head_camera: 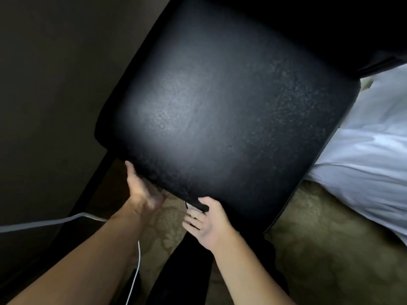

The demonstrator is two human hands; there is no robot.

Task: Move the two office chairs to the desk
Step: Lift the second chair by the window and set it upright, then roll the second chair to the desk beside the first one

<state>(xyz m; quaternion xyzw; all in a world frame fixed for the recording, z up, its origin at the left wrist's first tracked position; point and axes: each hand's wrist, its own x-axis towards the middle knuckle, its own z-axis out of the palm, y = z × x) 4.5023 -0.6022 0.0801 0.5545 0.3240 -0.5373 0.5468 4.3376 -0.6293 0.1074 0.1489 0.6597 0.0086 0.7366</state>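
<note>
The black chair seat (220, 111) fills the centre of the view, directly ahead of the person, above a patterned carpet (326, 249). The left hand (143, 192) grips the seat's near edge, fingers curled beneath it. The right hand (209, 221) holds the same edge further right, thumb on top, fingers wrapped under. White bedding (370, 150) lies just right of the seat. A white cable (44, 224) runs across the lower left.

One chair seat (220, 102); two hands: left (143, 190), right (211, 223); one white cable (44, 224).
</note>
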